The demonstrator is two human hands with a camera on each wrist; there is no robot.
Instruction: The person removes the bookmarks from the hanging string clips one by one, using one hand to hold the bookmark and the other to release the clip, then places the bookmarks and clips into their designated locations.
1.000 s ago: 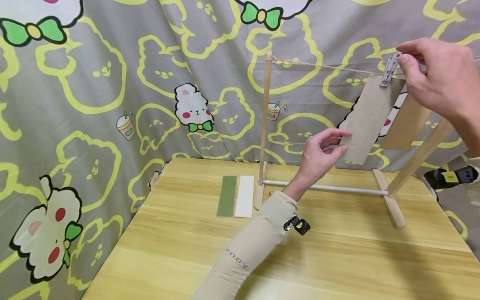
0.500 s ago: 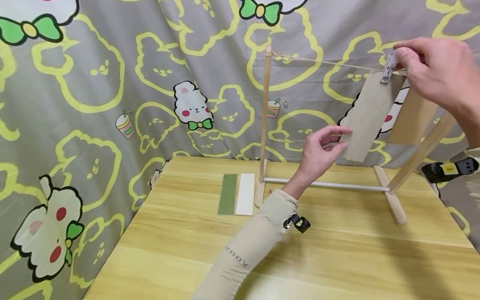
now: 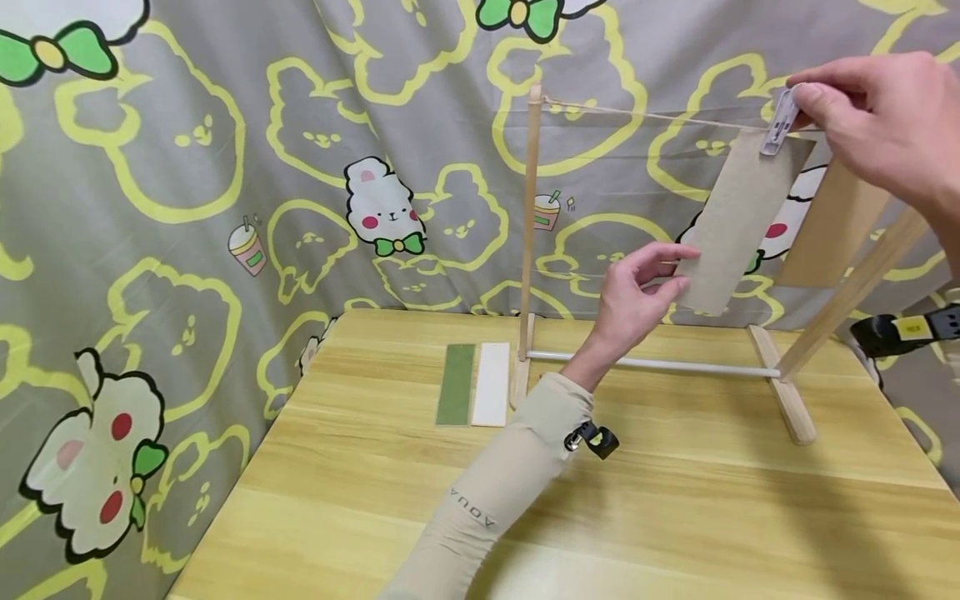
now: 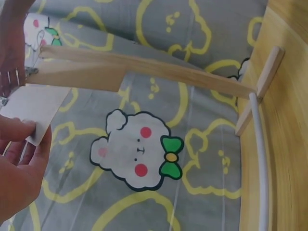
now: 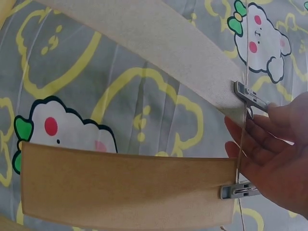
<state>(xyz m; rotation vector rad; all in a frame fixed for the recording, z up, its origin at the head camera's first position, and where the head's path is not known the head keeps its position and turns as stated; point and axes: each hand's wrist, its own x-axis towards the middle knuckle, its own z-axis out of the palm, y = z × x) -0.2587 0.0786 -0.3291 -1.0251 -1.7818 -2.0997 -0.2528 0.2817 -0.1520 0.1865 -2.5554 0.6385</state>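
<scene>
The right hand [image 3: 888, 137] pinches the clip [image 3: 780, 123] on the string [image 3: 675, 118]; from there the grey strip [image 3: 738, 221] runs lengthwise toward seven o'clock in the head view, its lower edge pinched by the left hand [image 3: 633, 304].

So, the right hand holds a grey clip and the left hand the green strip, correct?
No: the left hand pinches the grey-beige strip; the head view shows the green strip on the table. The right hand does hold a grey clip.
</scene>
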